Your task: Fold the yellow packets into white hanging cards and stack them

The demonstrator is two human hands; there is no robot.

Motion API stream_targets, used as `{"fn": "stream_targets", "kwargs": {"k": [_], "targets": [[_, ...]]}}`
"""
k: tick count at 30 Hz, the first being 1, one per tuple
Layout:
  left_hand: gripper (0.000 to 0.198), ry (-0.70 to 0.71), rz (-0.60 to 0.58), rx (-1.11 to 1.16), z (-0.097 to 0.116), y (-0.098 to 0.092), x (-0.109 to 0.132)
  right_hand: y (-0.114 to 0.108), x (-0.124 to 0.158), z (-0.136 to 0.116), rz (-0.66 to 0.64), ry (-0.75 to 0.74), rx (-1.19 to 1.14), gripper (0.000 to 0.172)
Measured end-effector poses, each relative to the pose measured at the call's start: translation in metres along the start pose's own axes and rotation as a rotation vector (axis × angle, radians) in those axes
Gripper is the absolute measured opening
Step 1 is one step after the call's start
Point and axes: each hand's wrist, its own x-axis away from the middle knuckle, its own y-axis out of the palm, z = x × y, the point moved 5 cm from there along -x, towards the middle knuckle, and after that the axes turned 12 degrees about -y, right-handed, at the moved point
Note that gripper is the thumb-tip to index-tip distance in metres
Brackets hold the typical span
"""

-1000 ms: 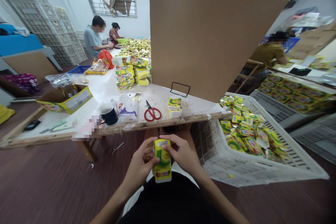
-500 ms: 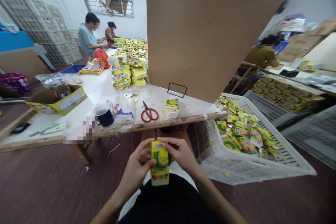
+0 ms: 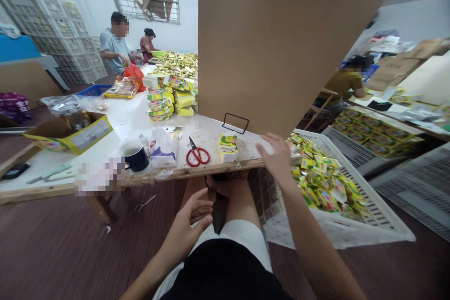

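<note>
Standing by, I record that the left hand (image 3: 191, 218) holds nothing; its fingers are loosely curled with the thumb apart, poised above the lap, a posture that seems kept ready for work at this spot. The right hand (image 3: 279, 159) is at the counter's right end, its thumb held away from the fingers; motion blur and the turned palm leave me unable to tell whether anything is gripped. Beside it, a white slatted plastic crate (image 3: 393, 230) contains a loose pile of small yellow-and-green printed cartons (image 3: 325, 197), presumably set there to be within easy arm's reach of the seat. On the white-topped, wood-edged counter (image 3: 130, 122), a short stack of yellow-and-white cartons (image 3: 228, 147) stands near the front edge, apart from both hands. Left of it lie red-handled scissors (image 3: 197, 149), then a dark blue mug (image 3: 138, 159). A bent black wire stand (image 3: 234, 130) is at the foot of a large brown cardboard panel (image 3: 267, 56), probably placed as a screen. Further back, banded-looking stacks of yellow cartons (image 3: 170, 98) sit in order, and a person in a light blue shirt (image 3: 113, 44) is beyond, at the counter's left side.
</note>
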Motion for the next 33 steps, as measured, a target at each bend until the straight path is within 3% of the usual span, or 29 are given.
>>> {"fn": "stream_targets", "kwargs": {"k": [3,5,8,11,15,18,22,25,30,33], "targets": [[0.060,-0.013,0.023,-0.006,-0.002,-0.004,-0.001,0.078,-0.036,-0.025,-0.388,0.132,0.004,0.060],[0.060,-0.014,0.072,-0.006,-0.003,-0.012,-0.002,0.118,-0.053,-0.040,-0.490,0.166,0.005,0.071],[0.059,-0.007,0.122,-0.010,-0.004,-0.023,-0.003,0.156,-0.058,-0.050,-0.587,0.147,-0.001,0.073],[0.058,-0.023,0.110,-0.016,-0.006,-0.025,-0.004,0.172,-0.040,-0.050,-0.667,0.109,0.017,0.064],[0.056,-0.056,0.019,-0.027,-0.010,-0.012,-0.008,0.168,-0.013,-0.047,-0.708,0.062,0.051,0.063],[0.055,-0.064,-0.052,-0.058,-0.012,-0.004,-0.009,0.156,-0.002,-0.043,-0.762,0.023,0.041,0.076],[0.054,-0.077,-0.035,-0.088,-0.013,-0.008,-0.008,0.136,0.006,-0.037,-0.860,-0.113,-0.040,0.093],[0.054,-0.080,-0.006,-0.054,-0.012,-0.013,-0.008,0.123,0.007,-0.034,-0.850,-0.202,-0.096,0.079],[0.050,-0.098,-0.044,-0.023,-0.015,-0.010,-0.012,0.102,-0.005,-0.033,-0.732,-0.221,-0.169,0.020],[0.050,-0.131,-0.047,0.071,-0.019,-0.011,-0.015,0.078,-0.008,-0.047,-0.568,-0.188,-0.173,0.027]]}}
